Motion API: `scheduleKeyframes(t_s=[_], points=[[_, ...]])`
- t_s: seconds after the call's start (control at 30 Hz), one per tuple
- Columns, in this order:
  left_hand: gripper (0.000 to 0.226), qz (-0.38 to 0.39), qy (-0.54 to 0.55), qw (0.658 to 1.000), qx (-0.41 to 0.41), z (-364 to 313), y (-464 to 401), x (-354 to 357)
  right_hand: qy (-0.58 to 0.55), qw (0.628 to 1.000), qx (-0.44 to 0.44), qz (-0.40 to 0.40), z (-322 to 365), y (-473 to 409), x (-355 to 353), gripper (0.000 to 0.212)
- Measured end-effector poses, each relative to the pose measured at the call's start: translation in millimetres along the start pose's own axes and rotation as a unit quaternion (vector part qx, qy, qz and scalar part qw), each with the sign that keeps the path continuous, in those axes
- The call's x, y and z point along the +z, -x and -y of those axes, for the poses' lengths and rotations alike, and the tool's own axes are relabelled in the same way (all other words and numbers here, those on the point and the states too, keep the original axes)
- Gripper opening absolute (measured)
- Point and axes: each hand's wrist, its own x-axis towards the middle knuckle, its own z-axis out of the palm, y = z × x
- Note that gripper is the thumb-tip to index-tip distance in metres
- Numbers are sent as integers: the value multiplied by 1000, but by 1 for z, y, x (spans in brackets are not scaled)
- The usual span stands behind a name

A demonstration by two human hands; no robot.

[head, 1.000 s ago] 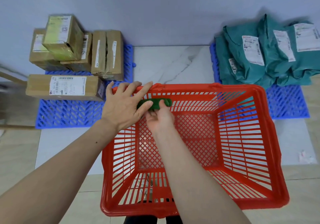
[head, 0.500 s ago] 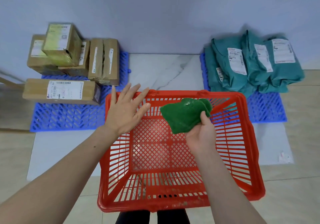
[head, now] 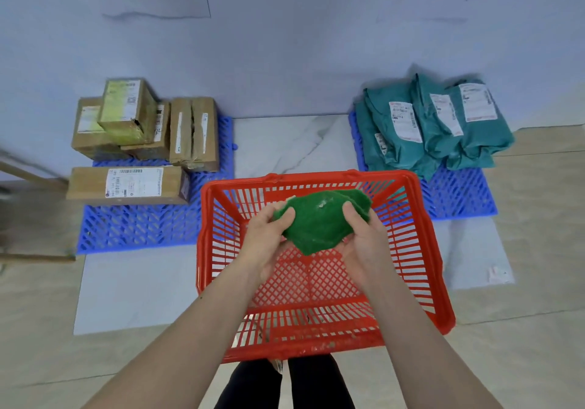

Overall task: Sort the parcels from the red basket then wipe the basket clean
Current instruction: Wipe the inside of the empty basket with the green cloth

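Red slatted basket, green cloth, blue lattice mats, brown boxes, teal parcels.

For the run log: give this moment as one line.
phase: wiping | left hand, right hand: both hold green cloth over red basket | parcels: sorted

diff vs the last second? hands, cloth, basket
The left hand left the far rim of the red basket and took hold of the green cloth. The right hand lifted the cloth off the inner far wall; both hands now hold it above the basket. Cardboard boxes and teal mailer bags stayed on their blue mats; the basket holds no parcels.
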Motion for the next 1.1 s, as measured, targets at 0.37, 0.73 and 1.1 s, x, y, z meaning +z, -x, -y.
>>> scheduleKeyframes(t_s=[0.37, 0.73, 1.1], points=[[27, -11, -99, 995, 21, 10, 14, -7, 459, 876, -149, 2, 10, 7, -5, 14], [21, 18, -228, 966, 122, 31, 21, 0, 416, 901, -121, 28, -3, 30, -13, 27], [32, -47, -243, 966, 69, 76, 23, 26, 291, 956, -28, 11, 12, 22, -68, 25]])
